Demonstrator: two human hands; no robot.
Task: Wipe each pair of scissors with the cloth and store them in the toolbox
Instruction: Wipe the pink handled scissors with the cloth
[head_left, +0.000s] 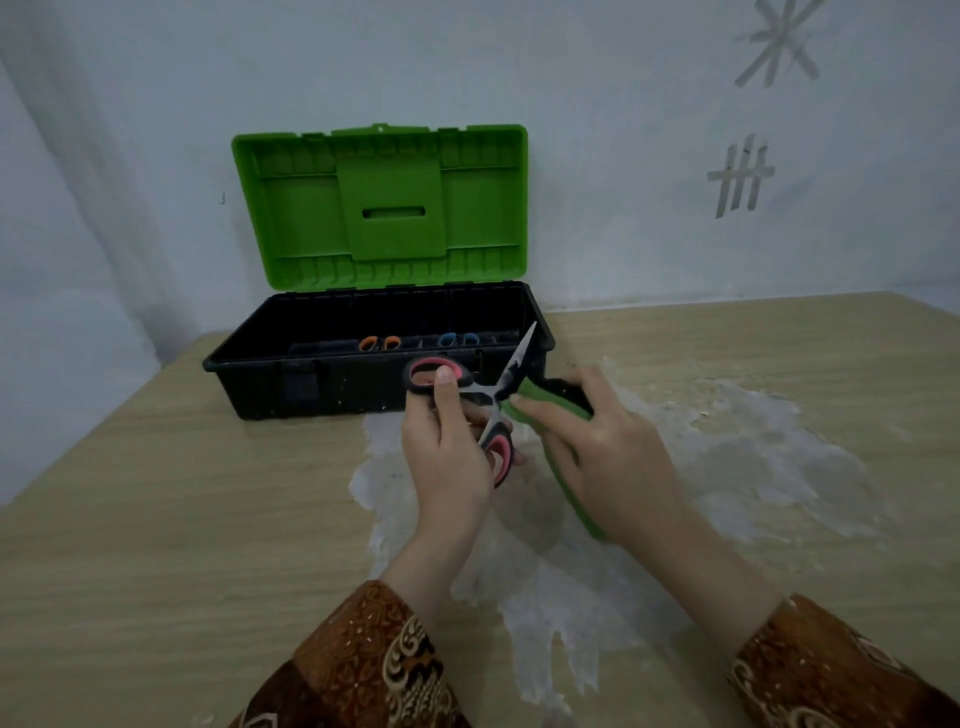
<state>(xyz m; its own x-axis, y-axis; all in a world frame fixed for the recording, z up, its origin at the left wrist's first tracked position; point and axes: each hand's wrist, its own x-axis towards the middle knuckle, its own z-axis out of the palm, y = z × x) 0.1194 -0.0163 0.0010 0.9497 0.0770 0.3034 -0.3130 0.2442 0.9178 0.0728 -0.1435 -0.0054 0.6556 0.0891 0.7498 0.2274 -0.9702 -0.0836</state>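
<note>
My left hand (449, 457) grips a pair of scissors with black and pink handles (488, 397), held open above the table with one blade pointing up towards the toolbox. My right hand (602, 452) holds a green cloth (550, 402) wrapped around the other blade, close to the pivot. Behind them stands the black toolbox (322, 387) with its green lid (382, 205) raised against the wall. Inside it lie scissors with orange handles (379, 343) and scissors with blue handles (457, 340).
The wooden table (156, 519) has a large patch of worn, whitish surface (727, 467) under and to the right of my hands. A pale wall with grey tape marks (740, 176) rises behind the table. The table's left edge runs diagonally at the left.
</note>
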